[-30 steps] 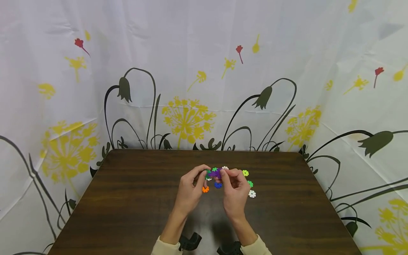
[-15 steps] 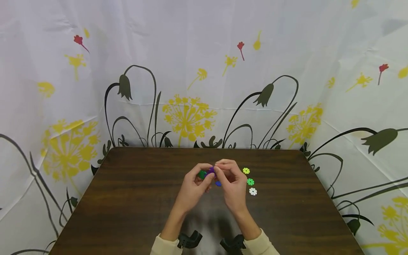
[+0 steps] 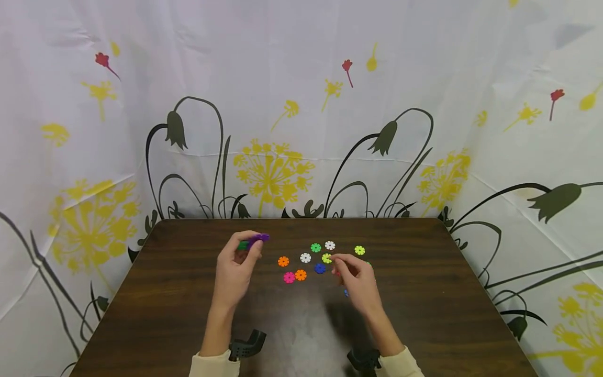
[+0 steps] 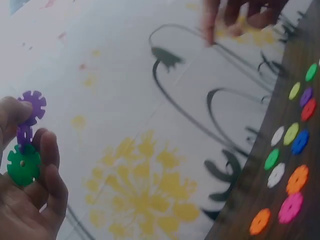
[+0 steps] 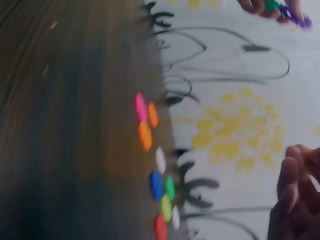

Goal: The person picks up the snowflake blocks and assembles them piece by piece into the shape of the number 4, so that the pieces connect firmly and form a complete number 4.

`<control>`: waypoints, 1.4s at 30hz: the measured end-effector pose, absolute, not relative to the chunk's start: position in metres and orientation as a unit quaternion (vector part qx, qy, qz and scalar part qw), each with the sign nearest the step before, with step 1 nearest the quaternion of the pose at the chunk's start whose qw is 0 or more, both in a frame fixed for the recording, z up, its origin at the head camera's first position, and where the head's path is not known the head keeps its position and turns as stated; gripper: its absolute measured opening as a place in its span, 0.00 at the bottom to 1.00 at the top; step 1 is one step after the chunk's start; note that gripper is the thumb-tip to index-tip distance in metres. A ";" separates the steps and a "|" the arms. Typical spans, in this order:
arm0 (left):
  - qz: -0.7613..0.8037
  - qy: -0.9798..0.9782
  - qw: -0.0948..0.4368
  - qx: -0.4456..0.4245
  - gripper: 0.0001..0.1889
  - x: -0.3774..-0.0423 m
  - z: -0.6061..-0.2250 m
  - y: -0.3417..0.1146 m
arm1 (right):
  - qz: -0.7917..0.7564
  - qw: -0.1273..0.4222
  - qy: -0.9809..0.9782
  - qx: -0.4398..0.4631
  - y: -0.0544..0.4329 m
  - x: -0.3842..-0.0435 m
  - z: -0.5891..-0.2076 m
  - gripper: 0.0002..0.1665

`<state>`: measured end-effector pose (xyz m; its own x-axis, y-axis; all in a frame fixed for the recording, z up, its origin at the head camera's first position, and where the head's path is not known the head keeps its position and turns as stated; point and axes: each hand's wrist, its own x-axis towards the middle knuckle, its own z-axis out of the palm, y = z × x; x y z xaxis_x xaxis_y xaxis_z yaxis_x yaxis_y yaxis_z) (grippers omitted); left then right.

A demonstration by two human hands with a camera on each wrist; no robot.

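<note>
**Left hand pinching a linked chain of purple and green notched plastic discs while right hand hovers by the loose ones**

In the head view, the left hand [image 3: 234, 269] is holding the chain [image 3: 256, 241] up over the left part of the dark brown wood-grain table [image 3: 400, 314], well apart from the loose, flat, round notched discs [image 3: 320, 268] lying near the middle. The right hand [image 3: 358, 283] is hovering among these, thumb and forefinger bent close together near a yellow-green disc [image 3: 327, 258]; whether they are touching it, one cannot tell. The step in hand appears to be picking another disc while keeping the joined ones safe; the next move is probably calling for a thumb-and-finger grip on one disc's rim.

In the left wrist view, the left thumb is pressing on a purple disc [image 4: 32, 106] showing its face. Below it a second purple disc [image 4: 24, 135] is standing edge-on, joining it to a green disc [image 4: 23, 166] with a small hole at its centre.

In the right wrist view, blur is softening everything. The right fingers are curving loosely, close to one another, with no disc showing between them.
</note>
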<state>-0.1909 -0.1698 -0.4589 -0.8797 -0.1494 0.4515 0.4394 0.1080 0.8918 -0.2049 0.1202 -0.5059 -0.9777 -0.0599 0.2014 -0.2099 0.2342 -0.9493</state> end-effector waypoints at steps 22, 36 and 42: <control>-0.643 -0.732 0.208 -0.089 0.10 -0.189 -0.455 -0.192 | 0.268 -0.090 -0.959 0.031 0.169 -0.219 -0.543 0.19; -0.631 -0.744 0.183 -0.123 0.08 -0.192 -0.460 -0.186 | 0.311 -0.141 -0.939 0.037 0.174 -0.217 -0.550 0.20; -0.616 -0.759 0.177 -0.117 0.09 -0.192 -0.461 -0.187 | 0.379 -0.148 -0.911 0.068 0.177 -0.218 -0.552 0.14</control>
